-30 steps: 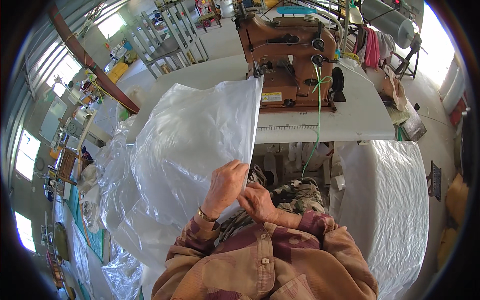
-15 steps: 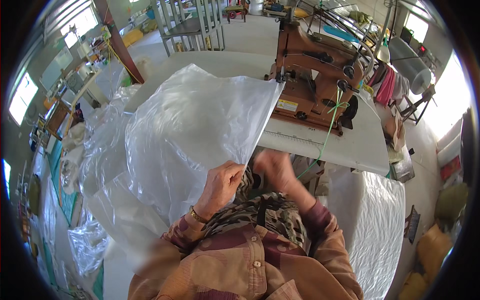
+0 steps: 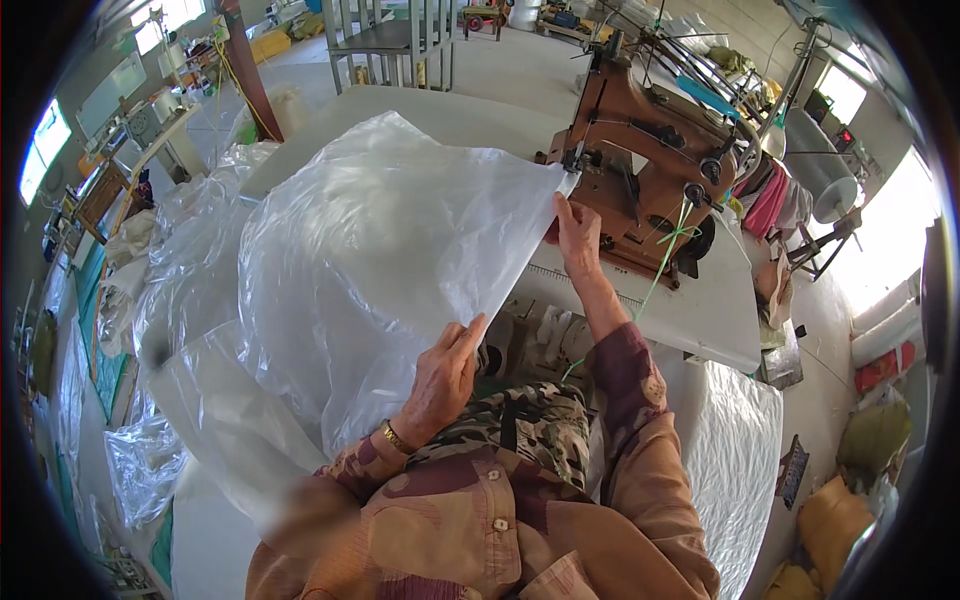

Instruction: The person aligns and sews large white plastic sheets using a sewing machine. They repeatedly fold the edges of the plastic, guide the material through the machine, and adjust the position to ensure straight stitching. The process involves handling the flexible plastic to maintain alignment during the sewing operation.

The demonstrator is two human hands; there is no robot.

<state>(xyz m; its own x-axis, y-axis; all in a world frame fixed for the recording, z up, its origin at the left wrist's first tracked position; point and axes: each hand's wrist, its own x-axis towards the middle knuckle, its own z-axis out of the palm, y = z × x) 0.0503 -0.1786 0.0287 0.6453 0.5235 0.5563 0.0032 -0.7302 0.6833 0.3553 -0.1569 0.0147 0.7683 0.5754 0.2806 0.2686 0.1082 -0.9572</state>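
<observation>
A large sheet of clear plastic film (image 3: 370, 230) spreads over the white table (image 3: 480, 110), its right corner under the needle area of a brown sewing machine (image 3: 650, 150). My right hand (image 3: 578, 235) pinches the film's edge close to that corner, just in front of the machine. Lower along the same edge, my left hand (image 3: 440, 375) grips the film between thumb and fingers. The edge runs taut and slanting between both hands. A green cord (image 3: 660, 260) hangs from the machine's right side down past the table edge.
More crumpled clear film (image 3: 190, 270) lies heaped on the left. A stack of white plastic sheets (image 3: 725, 450) stands at my right. A grey chair (image 3: 390, 40) is behind the table, and a ruler strip (image 3: 610, 292) runs along the table's front edge.
My right hand has moved up and forward to the film's edge beside the machine and taken hold there. My left hand stays on the film's lower edge.
</observation>
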